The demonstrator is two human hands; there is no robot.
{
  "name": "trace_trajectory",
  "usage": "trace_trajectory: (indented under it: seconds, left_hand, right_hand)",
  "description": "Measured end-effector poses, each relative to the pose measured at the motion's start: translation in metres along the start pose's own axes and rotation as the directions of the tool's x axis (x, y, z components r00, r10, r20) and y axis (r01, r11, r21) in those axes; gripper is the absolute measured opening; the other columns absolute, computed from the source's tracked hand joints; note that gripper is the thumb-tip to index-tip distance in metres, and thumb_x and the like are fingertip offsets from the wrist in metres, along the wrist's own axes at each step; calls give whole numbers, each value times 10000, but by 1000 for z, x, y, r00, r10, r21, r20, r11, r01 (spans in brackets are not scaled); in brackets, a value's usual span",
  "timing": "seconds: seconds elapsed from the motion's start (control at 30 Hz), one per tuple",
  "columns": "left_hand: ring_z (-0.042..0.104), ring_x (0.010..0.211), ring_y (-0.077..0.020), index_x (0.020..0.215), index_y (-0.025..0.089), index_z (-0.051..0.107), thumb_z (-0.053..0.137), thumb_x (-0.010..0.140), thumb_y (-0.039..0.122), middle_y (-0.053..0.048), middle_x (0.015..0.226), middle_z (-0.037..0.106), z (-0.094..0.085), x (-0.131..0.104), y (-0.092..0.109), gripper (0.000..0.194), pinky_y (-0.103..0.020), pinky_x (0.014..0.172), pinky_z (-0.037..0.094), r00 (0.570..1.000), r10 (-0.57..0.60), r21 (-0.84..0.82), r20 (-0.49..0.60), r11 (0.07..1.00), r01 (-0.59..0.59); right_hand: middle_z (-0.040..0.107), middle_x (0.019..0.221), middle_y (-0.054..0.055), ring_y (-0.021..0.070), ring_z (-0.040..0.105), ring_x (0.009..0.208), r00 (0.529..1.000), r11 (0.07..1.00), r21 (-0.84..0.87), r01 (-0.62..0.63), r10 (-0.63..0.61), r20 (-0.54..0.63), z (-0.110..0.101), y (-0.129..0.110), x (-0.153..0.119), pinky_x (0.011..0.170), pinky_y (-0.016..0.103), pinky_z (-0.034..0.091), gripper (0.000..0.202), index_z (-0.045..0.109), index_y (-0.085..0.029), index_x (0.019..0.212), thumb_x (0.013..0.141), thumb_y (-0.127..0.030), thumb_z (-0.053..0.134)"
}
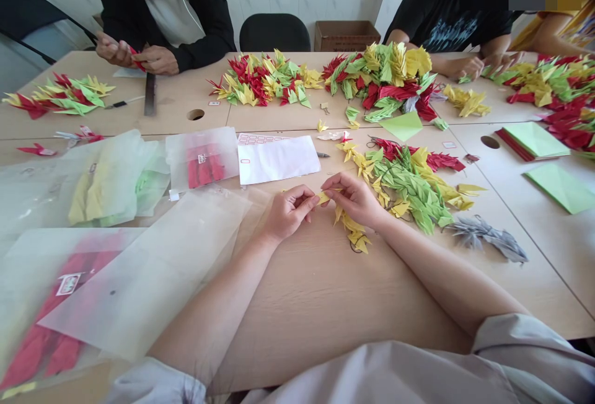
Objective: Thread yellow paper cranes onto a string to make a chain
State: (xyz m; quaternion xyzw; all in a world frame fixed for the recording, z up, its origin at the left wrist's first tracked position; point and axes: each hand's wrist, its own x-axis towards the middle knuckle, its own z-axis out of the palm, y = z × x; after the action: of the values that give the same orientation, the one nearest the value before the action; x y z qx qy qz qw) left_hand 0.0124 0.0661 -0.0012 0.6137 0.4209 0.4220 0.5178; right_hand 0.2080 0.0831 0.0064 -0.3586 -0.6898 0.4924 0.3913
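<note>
Over the middle of the table, my left hand (289, 213) and my right hand (356, 199) pinch a small yellow folded paper piece (322, 197) between their fingertips. Much of it is hidden by the fingers. A strand of yellow paper cranes (352, 225) lies just below my right hand, a dark string loop at its end. Beside my right forearm are bunches of green paper cranes (411, 184), with red cranes (441, 161) and yellow ones along them. A grey bundle (493, 238) rests farther right. White paper (279, 161) lies beyond my left hand, near a pen (323, 155).
Clear plastic bags (153, 267) with red, yellow and green pieces cover the left side. Mixed crane piles (269, 79) line the far side. Green paper squares (534, 139) are stacked at right. Across the table, a person's hands (155, 59) hold something red; another person's hands (502, 63) work at right.
</note>
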Motion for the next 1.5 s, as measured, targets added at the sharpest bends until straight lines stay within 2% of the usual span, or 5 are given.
trace_trajectory:
  seconds: [0.37, 0.63, 0.83, 1.13, 1.5]
  left_hand:
    - [478, 458, -80, 711, 172, 634, 670, 855, 424, 27, 574, 546, -2, 0, 1, 293, -207, 433, 361, 997, 46, 92, -55, 995, -41]
    - [600, 526, -114, 847, 181, 601, 504, 954, 485, -6, 673, 630, -2, 2, -8, 336, -220, 476, 465, 946, 65, -79, -319, 992, -95]
    - [637, 727, -116, 1030, 196, 589, 655, 868, 430, -67, 1061, 662, 4, 1, -6, 291, -192, 520, 473, 902, 139, 54, -409, 990, -128]
    - [665, 606, -166, 780, 188, 667, 638, 861, 429, -25, 701, 687, 4, 1, 3, 256, -253, 505, 532, 999, -42, -67, 22, 997, 44]
    - [648, 615, -152, 741, 177, 639, 658, 840, 373, -11, 676, 648, -1, 2, 5, 221, -263, 576, 568, 995, -85, -151, 43, 984, 91]
  right_hand:
    - [636, 753, 9, 131, 551, 676, 995, 971, -237, -32, 53, 84, -2, -6, 0, 623, 250, 430, 243, 636, -166, 859, 895, -406, 625]
    - [544, 748, 10, 124, 500, 679, 998, 948, -317, 41, -27, 50, -8, -10, 3, 613, 248, 399, 262, 632, -166, 751, 902, -380, 615]
    - [580, 651, -4, 114, 521, 560, 986, 984, -62, -166, 165, -14, -1, -4, 3, 505, 237, 394, 358, 652, -158, 820, 841, -515, 670]
    - [632, 640, -45, 130, 639, 564, 977, 932, 308, -192, 212, -33, 10, -3, 3, 545, 236, 513, 492, 489, -220, 938, 698, -491, 822]
    - [604, 697, -66, 113, 641, 587, 982, 933, 306, -190, 185, 45, 12, 2, -3, 538, 210, 486, 466, 456, -237, 1038, 774, -450, 775]
